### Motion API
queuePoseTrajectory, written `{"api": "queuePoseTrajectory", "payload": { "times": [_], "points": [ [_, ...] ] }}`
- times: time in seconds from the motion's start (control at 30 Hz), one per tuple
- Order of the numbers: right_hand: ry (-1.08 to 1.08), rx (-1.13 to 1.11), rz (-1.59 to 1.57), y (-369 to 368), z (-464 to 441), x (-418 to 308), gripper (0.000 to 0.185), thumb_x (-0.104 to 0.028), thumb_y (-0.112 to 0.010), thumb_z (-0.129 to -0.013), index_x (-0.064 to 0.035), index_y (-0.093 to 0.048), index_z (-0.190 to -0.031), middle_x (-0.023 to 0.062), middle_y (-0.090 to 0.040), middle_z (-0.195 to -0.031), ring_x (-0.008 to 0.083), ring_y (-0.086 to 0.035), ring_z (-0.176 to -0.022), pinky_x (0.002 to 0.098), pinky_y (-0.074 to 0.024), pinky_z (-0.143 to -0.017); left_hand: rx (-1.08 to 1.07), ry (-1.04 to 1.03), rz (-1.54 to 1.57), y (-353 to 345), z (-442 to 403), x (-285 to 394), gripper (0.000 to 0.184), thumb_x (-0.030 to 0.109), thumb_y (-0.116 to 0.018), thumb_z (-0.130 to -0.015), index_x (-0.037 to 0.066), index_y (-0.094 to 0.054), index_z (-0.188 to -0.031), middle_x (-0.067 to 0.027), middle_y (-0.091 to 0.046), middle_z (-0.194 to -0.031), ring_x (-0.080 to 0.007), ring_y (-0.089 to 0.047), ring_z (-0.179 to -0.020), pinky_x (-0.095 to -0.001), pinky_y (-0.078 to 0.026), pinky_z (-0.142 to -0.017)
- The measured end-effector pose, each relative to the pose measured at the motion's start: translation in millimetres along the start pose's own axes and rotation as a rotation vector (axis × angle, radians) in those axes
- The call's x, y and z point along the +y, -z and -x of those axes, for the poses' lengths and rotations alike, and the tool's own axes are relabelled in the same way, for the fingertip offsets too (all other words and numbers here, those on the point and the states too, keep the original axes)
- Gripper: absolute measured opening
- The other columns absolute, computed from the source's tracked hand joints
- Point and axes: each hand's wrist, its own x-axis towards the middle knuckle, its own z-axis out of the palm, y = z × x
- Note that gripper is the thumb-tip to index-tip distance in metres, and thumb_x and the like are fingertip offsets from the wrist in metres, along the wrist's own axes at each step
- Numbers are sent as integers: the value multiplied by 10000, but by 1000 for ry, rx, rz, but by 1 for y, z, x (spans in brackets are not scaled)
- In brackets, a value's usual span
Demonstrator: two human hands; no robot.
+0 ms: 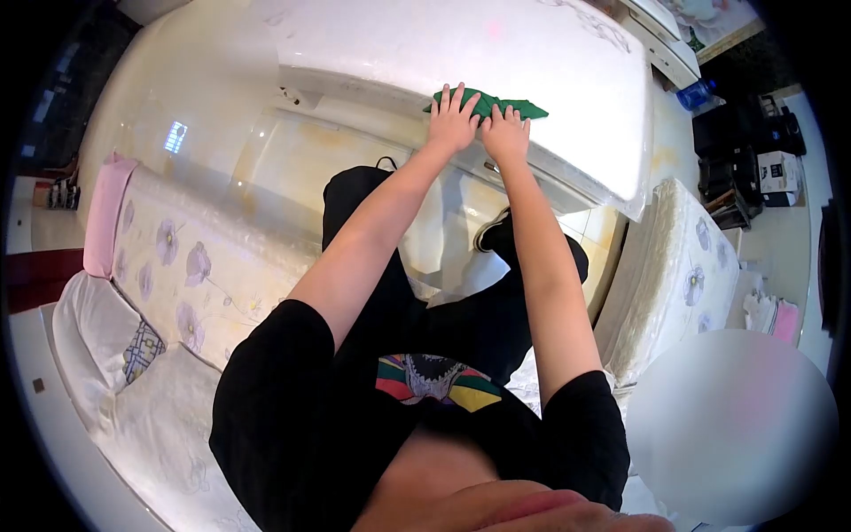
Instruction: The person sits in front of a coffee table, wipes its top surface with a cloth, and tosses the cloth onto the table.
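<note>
A green piece, apparently folded cloth (532, 110), lies along the near edge of the white table (585, 115), its right end tapering to a point. My left hand (454, 126) rests on its left part, fingers stretched out and spread over it. Close beside it, my right hand (507, 140) touches the near edge of the cloth around its middle, fingers extended and slightly apart. Both palms face down, and part of the cloth is hidden beneath the hands.
I sit on a sofa with a flower-patterned cover (191, 257); a matching seat (678, 266) stands to the right. A pink bolster (108, 217) lies at the left. A blue bottle (696, 94), black bags (731, 133) and a white box (777, 172) are at the far right.
</note>
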Motion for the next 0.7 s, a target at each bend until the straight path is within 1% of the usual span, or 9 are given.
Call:
{"api": "queuePoseTrajectory", "payload": {
  "times": [0.03,0.2,0.37,0.47,0.53,0.6,0.63,0.67,0.7],
  "points": [
    [-5,56,-39,-5,-6,0,487,-373,-345,-952,-117,-530,-1323,158,-470,-1395,320,-398,-1324,534,-218,-1108,-5,3,0,-7,-5,0,551,371,-519,-895,275,-374,-1418,-103,-239,-1525,-371,-193,-1404,-609,-219,-1079],
    [33,68,-80,-7,-48,9,477,-354,-293,-984,-105,-537,-1311,111,-480,-1396,280,-408,-1320,518,-219,-1113,-35,48,-145,-23,-53,2,545,448,-399,-930,256,-353,-1437,-127,-209,-1534,-393,-136,-1412,-613,-100,-1110],
    [40,87,-129,-17,-120,12,476,-331,-298,-974,-92,-519,-1322,107,-468,-1407,271,-400,-1327,513,-222,-1115,-85,42,-219,-49,-119,-21,571,491,-333,-941,261,-302,-1463,-130,-195,-1543,-392,-139,-1412,-619,-90,-1104],
    [80,143,-78,-24,-169,8,456,-301,-300,-959,-84,-565,-1260,103,-499,-1375,279,-446,-1283,540,-229,-1099,6,56,-287,-73,-157,-34,576,490,-337,-939,259,-299,-1465,-133,-194,-1543,-393,-144,-1411,-619,-100,-1101],
    [114,-20,17,-12,-210,3,443,-302,-305,-953,-84,-605,-1196,105,-522,-1346,277,-482,-1241,561,-251,-1076,-20,69,-366,-75,-181,-37,573,489,-335,-942,258,-298,-1465,-141,-200,-1540,-398,-148,-1408,-621,-100,-1099],
    [128,-64,50,-17,-251,1,427,-296,-317,-946,-88,-634,-1142,107,-550,-1308,274,-503,-1210,570,-265,-1058,-94,112,-288,-71,-208,-40,555,426,-350,-939,247,-308,-1462,-137,-182,-1548,-406,-120,-1415,-628,-73,-1100],
    [184,121,67,-26,-268,2,389,-276,-333,-919,-80,-667,-957,121,-665,-1071,275,-635,-981,523,-427,-900,-134,111,-277,-74,-223,-46,625,437,-416,-897,195,-303,-1463,-196,-244,-1512,-415,-186,-1393,-617,-112,-1100],
    [85,-43,16,-9,-277,-9,362,-250,-373,-926,-65,-663,-1041,115,-648,-1138,255,-584,-1117,489,-357,-1012,-145,117,-288,-75,-239,-52,625,437,-416,-897,195,-303,-1463,-196,-244,-1512,-415,-186,-1393,-617,-112,-1100],
    [139,-13,43,-16,-294,-6,344,-236,-384,-919,-70,-664,-1032,119,-649,-1125,250,-589,-1104,483,-379,-989,-149,107,-257,-76,-254,-57,648,448,-431,-883,181,-305,-1460,-213,-255,-1501,-431,-188,-1385,-625,-119,-1092]
  ]
}}
